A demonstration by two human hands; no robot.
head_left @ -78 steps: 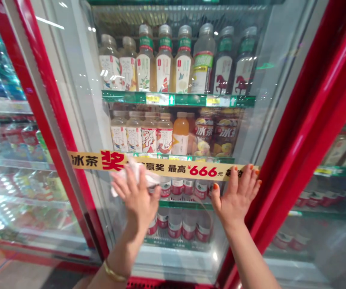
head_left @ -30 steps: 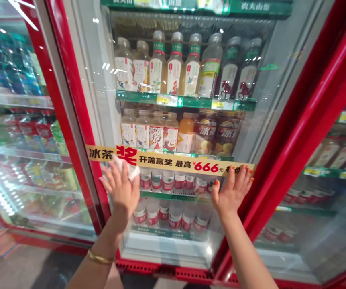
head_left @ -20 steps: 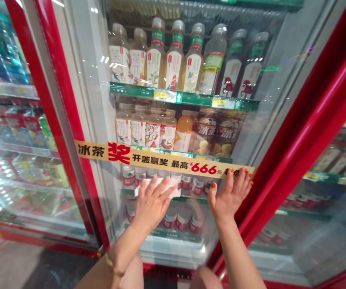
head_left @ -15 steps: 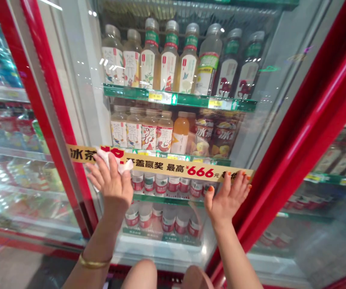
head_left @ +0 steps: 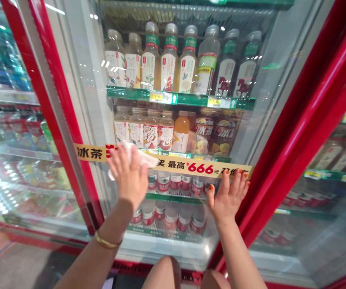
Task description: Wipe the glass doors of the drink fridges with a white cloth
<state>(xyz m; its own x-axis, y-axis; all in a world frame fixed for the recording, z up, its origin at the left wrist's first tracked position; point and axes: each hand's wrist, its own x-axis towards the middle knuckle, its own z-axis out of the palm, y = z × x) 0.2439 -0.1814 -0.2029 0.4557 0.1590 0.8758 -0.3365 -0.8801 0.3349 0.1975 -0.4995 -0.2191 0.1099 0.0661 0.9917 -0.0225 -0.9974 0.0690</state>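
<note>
My left hand (head_left: 131, 176) lies spread over a crumpled white cloth (head_left: 143, 159), holding it against the glass door of a drinks fridge. Part of the cloth sticks out to the right of the fingers. Underneath is a yellow paper strip (head_left: 177, 164) with black and red lettering, stuck across the door; the hand and cloth cover some of its characters. With fingers apart and nothing in it, my right hand (head_left: 228, 196) rests flat on the glass at the strip's right end, beside the red door frame (head_left: 284, 148).
Behind the glass, tea bottles (head_left: 168, 64) fill the upper shelf, with more bottles on the lower shelves. Another fridge door stands to the left behind a red frame (head_left: 51, 80), and one more to the right. My knees (head_left: 163, 273) are close below the door.
My left hand has swept the cloth back and forth over the glass: below the strip, then up to its left end, now slightly right of there. My right hand stays about in place.
</note>
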